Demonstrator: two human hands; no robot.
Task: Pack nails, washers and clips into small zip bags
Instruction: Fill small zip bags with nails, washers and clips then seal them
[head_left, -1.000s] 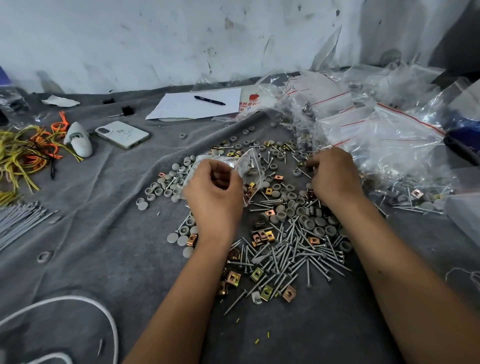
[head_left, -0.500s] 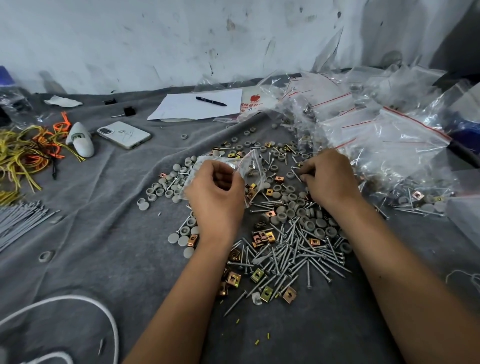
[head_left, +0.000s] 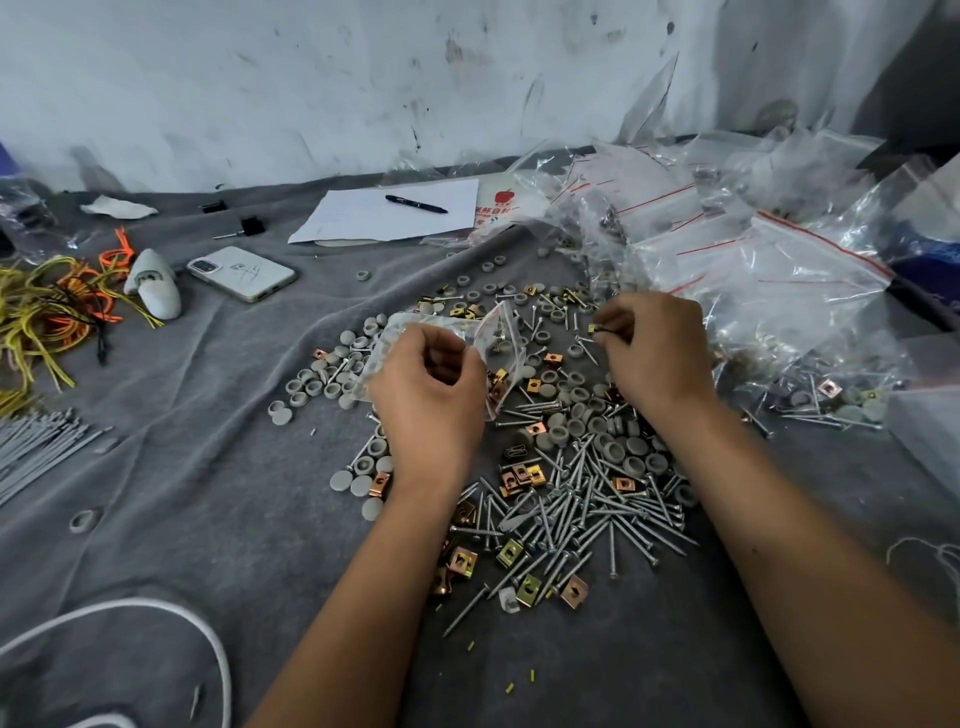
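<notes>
Change: your right hand (head_left: 655, 349) has lifted off the pile since a second ago and now pinches a small clip (head_left: 595, 328) at its fingertips; your left hand (head_left: 434, 382) stays on the bag.
Left hand: fingers curled round a small zip bag (head_left: 496, 340), held just above the bench (head_left: 218, 467), its mouth turned toward your right hand.
Right hand: near the bag's mouth, not touching it.
Nails (head_left: 597, 512): heaped on the grey cloth between your forearms.
Washers (head_left: 592, 431): grey, scattered through the heap and to its left.
Clips (head_left: 519, 475): brass-coloured, mixed among the nails.
Spare zip bags (head_left: 769, 270): piled at far right, some filled.
Phone (head_left: 241, 273): far left of the heap, face down.
Paper (head_left: 389, 215): by the wall, pen (head_left: 415, 204) lying on it.
Yellow and orange ties (head_left: 47, 312): left edge.
</notes>
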